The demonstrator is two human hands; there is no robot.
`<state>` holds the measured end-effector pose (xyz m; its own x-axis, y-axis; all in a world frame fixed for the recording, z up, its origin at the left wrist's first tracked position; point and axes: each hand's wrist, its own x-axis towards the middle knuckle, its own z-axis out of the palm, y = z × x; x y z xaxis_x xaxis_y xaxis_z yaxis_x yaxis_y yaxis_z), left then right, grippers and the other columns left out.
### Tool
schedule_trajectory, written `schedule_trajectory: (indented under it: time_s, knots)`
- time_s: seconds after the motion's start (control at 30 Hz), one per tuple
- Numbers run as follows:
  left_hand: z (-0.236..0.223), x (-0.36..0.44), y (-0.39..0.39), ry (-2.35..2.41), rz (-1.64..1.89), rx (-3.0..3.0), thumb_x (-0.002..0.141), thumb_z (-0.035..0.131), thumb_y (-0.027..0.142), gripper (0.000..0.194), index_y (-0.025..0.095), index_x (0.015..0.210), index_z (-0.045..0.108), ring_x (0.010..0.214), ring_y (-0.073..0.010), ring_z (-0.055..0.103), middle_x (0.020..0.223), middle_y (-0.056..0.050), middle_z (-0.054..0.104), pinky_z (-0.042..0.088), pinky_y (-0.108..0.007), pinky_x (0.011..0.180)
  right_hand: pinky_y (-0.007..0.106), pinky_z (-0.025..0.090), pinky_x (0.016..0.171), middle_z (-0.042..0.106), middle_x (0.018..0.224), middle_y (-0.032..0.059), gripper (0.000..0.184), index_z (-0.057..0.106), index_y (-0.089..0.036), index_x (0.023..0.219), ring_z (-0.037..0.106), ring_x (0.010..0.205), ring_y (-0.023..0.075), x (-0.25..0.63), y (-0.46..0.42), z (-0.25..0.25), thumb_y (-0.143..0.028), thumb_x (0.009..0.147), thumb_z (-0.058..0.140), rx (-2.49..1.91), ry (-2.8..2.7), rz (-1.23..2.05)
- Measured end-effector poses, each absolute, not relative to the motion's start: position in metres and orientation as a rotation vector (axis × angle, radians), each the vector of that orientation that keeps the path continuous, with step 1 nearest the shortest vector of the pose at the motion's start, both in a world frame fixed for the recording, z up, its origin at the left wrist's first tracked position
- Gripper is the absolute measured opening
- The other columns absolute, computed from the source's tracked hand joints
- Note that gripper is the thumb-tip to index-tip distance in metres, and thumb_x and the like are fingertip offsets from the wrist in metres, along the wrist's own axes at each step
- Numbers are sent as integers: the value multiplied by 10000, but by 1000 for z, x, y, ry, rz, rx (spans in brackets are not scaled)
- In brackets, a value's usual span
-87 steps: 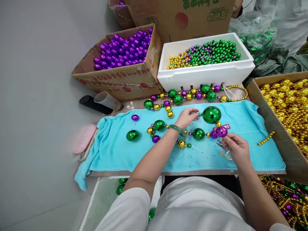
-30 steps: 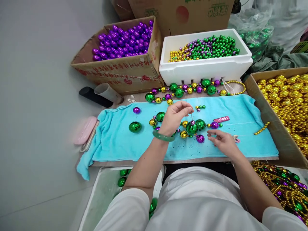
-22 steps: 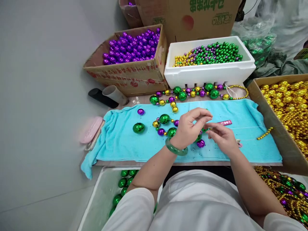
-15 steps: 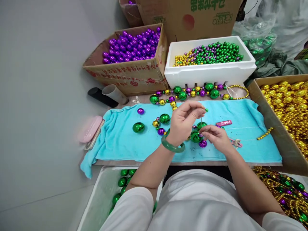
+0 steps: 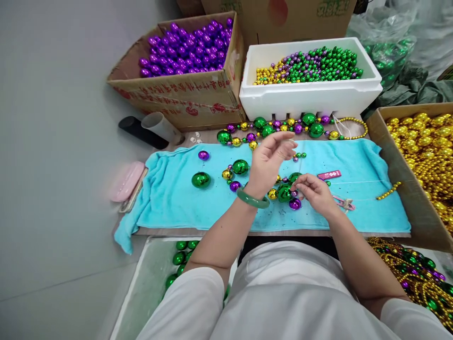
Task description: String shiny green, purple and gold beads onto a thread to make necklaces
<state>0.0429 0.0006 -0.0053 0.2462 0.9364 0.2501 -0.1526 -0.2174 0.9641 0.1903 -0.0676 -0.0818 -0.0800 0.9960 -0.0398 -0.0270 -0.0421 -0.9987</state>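
My left hand (image 5: 271, 163), wearing a green bangle (image 5: 253, 198), is raised over the turquoise towel (image 5: 177, 203). Its thumb and forefinger are close together; whatever lies between them is too fine to make out. Lower and to the right, my right hand (image 5: 316, 193) pinches beside a small purple bead (image 5: 294, 193); its fingertips hide what they grip. Close by lie a large green bead (image 5: 284, 192), a purple bead (image 5: 295, 204) and a gold bead (image 5: 272, 194) of a strand. Small green beads (image 5: 301, 155) rest beyond my left fingertips.
A finished-looking bead strand (image 5: 276, 125) lies along the back. Behind stand a carton of purple beads (image 5: 177, 101) and a white foam box (image 5: 307, 101). A carton of gold beads (image 5: 399, 208) borders the right. A loose green bead (image 5: 201, 180) and pink clippers (image 5: 344, 203) lie on the towel.
The thin needle seen between my hands no longer shows. My left hand has risen slightly in view, its fingers straighter, and my right hand has shifted a little left. The camera view has also shifted.
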Motion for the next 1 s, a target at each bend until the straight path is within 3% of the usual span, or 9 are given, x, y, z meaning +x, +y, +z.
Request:
schedule_trajectory:
  time_s: [0.17, 0.27, 0.4, 0.57, 0.77, 1.0]
  knots:
    - [-30, 36, -12, 921, 688, 1752, 850, 588, 351, 334, 196, 1145, 620, 1066, -197, 606, 1158, -82, 663, 458, -334, 937, 185, 322, 375, 634, 652, -20, 209, 561, -196, 842, 491, 436, 68, 198, -64, -74, -377, 786, 651, -1124, -974, 1308]
    - [-47, 37, -19, 846, 522, 1787, 830, 605, 364, 340, 190, 1121, 628, 1073, -210, 606, 1124, -58, 674, 457, -326, 929, 174, 281, 356, 639, 655, -17, 213, 574, -189, 842, 431, 405, 46, 200, -62, -70, -349, 757, 687, -1092, -878, 1358]
    - [-57, 44, -23, 805, 515, 1820, 828, 596, 330, 229, 179, 993, 647, 981, -186, 630, 1001, -31, 694, 467, -296, 887, 179, 325, 378, 612, 636, -21, 205, 585, -184, 835, 464, 441, 60, 201, -63, -60, -321, 741, 706, -1046, -795, 1356]
    - [-61, 48, -35, 791, 501, 2037, 851, 566, 304, 200, 185, 1001, 623, 966, -175, 614, 1017, -49, 670, 463, -296, 882, 197, 374, 423, 543, 612, -27, 159, 583, -190, 829, 536, 522, 96, 207, -71, -30, -290, 767, 690, -922, -776, 1287]
    - [-80, 52, -63, 827, 501, 2125, 766, 671, 437, 445, 216, 1132, 545, 1092, -245, 569, 1160, -94, 594, 465, -382, 931, 208, 340, 400, 498, 618, -12, 97, 598, -209, 820, 488, 539, 104, 214, -87, -4, -278, 800, 663, -865, -895, 1162]
    - [-75, 26, -61, 1009, 435, 2028, 726, 685, 308, 613, 256, 1270, 408, 1133, -267, 558, 1291, -99, 527, 477, -401, 912, 226, 295, 388, 453, 639, -6, 100, 610, -207, 781, 449, 550, 111, 239, -96, -8, -255, 748, 691, -934, -794, 1021]
